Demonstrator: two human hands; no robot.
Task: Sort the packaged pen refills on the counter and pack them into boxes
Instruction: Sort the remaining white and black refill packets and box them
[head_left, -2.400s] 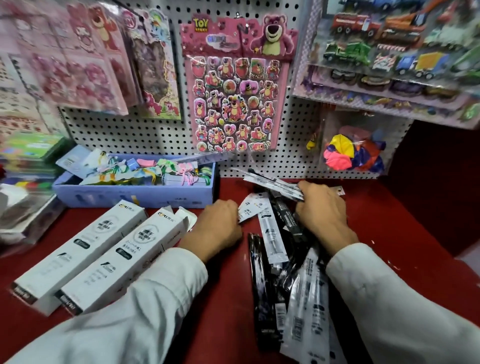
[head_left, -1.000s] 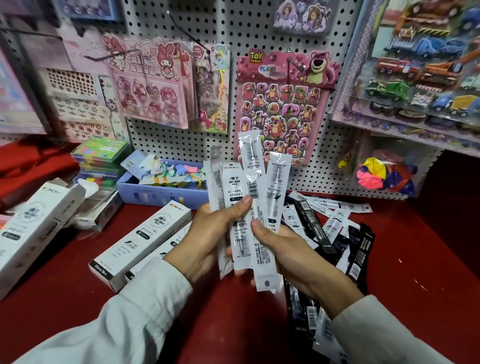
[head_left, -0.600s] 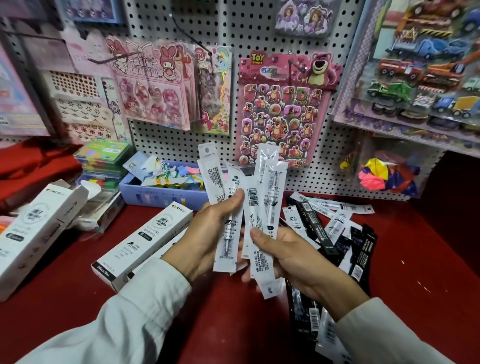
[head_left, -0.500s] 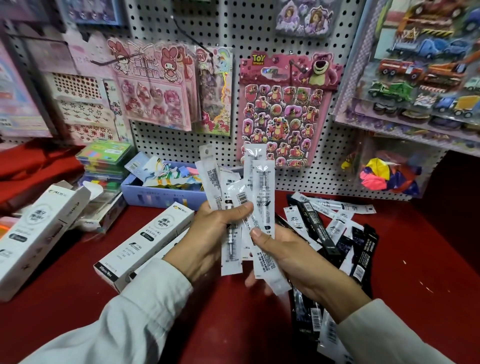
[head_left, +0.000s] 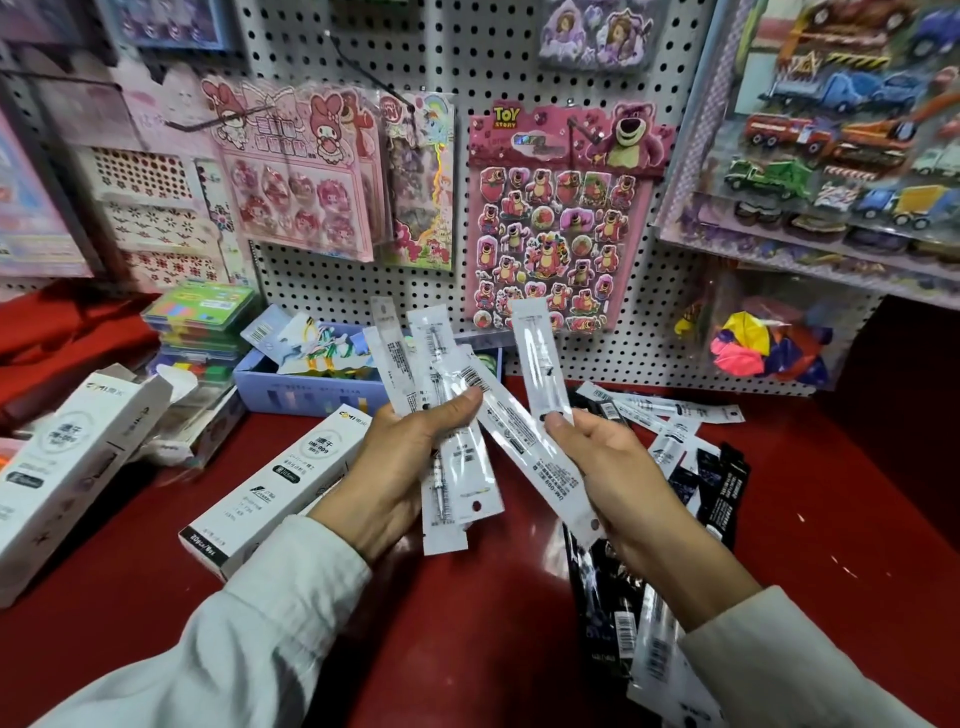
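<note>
My left hand (head_left: 395, 467) grips a fan of several white packaged pen refills (head_left: 452, 467) above the red counter, thumb pressed across them. My right hand (head_left: 618, 473) pinches two white refill packets: one standing upright (head_left: 537, 358) and one slanting down toward the left (head_left: 524, 441). A loose pile of black and white refill packets (head_left: 691, 467) lies on the counter under and behind my right hand. White refill boxes lie to the left: one near my left wrist (head_left: 280, 478), another with an open flap at the far left (head_left: 67, 457).
A blue tray (head_left: 311, 397) of colourful items stands at the back against the pegboard, with stacked green packs (head_left: 200, 317) beside it. Sticker sheets (head_left: 561, 218) hang on the pegboard. A bag of balloons (head_left: 763, 343) sits at the back right. Red counter (head_left: 831, 519) surrounds the pile.
The hands lifted white packets off the pile and held them as one fan. Now my right hand has drawn two packets away to the right, splitting the fan.
</note>
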